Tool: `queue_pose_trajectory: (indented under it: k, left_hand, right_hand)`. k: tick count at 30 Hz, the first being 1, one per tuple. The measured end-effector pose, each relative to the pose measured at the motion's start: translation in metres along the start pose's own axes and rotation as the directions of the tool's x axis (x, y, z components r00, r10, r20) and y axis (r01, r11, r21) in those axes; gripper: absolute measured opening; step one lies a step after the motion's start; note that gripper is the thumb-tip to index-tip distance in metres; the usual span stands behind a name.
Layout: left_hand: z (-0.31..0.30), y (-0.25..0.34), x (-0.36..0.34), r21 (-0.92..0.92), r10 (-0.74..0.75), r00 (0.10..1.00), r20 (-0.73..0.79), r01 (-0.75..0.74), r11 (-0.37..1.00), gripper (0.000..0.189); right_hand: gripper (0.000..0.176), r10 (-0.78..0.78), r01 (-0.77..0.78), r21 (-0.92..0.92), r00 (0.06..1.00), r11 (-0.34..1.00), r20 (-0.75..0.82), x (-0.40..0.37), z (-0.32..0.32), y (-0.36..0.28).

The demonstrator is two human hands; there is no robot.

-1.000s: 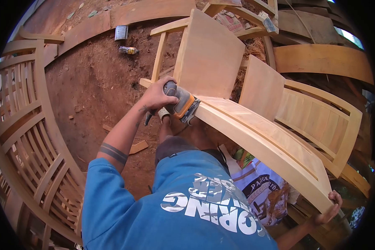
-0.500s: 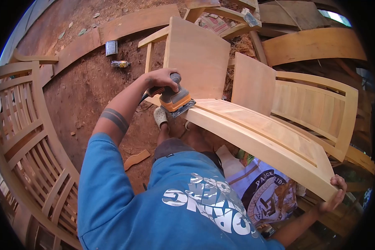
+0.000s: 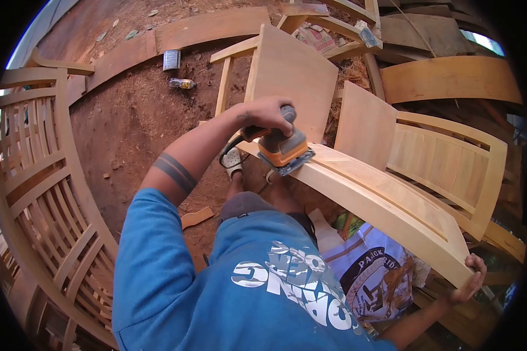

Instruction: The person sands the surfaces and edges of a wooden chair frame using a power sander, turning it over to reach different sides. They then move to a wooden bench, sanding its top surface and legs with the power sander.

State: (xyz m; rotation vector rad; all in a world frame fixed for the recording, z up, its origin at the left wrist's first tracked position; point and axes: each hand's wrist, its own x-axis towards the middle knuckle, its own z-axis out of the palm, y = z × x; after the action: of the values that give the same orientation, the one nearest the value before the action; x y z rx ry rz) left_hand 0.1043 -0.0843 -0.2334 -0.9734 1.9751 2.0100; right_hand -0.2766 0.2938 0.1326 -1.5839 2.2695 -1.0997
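An orange and grey electric sander (image 3: 287,150) with a square pad is in my left hand (image 3: 270,113), fingers wrapped round its grip. The pad rests on the edge of a pale wooden framed panel (image 3: 386,213), near its left end. My right hand (image 3: 472,279) grips the panel's far right corner, with its fingers curled over the end. The panel slants across in front of my body. Behind the sander stands a flat wooden board (image 3: 293,82), part of a chair-like frame.
A slatted wooden bench back (image 3: 47,193) stands at left. A slatted chair back (image 3: 439,155) lies at right. A tin can (image 3: 171,59) and a small bottle (image 3: 182,83) lie on the dirt. A printed sack (image 3: 372,275) sits below the panel.
My left hand and the sander have moved right along the panel's edge. My right hand stays on the corner. The view has shifted slightly.
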Motion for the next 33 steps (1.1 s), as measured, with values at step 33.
queue_pose_trajectory:
  k: [33]
  left_hand:
    - [0.097,-0.237,-0.076,-0.401,-0.284,0.703,-0.652,-0.002,0.916,0.061]
  right_hand:
    - [0.042,0.082,-0.082,0.024,0.997,0.996,0.017,0.003,-0.015,0.001]
